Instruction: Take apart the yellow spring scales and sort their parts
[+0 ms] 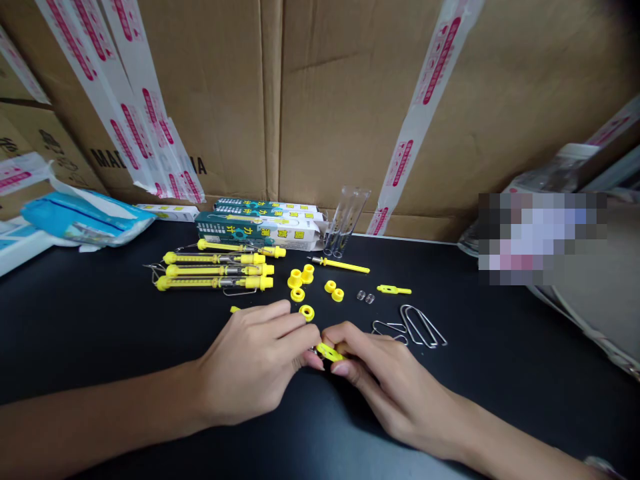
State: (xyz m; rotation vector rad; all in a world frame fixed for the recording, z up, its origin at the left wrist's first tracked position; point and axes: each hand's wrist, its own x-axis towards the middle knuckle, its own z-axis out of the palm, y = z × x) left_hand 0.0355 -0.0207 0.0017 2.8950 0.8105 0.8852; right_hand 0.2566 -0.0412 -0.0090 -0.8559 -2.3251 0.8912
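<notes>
As the left hand (257, 357) pinches a metal part (314, 350), the right hand (393, 373) pinches a slotted yellow plastic piece (330, 353), likely light, stiff, best edge-held.

Dim light — pale sheen on black tabletop (400, 460) — top-right corner darkened.

From the person's head, one camera looks forward and down, close over the left hand (255, 357) and right hand (393, 373), across the surface (125, 333) to cardboard (335, 127).

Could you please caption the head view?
Left hand and right hand meet at a yellow part above a black tabletop.
</notes>
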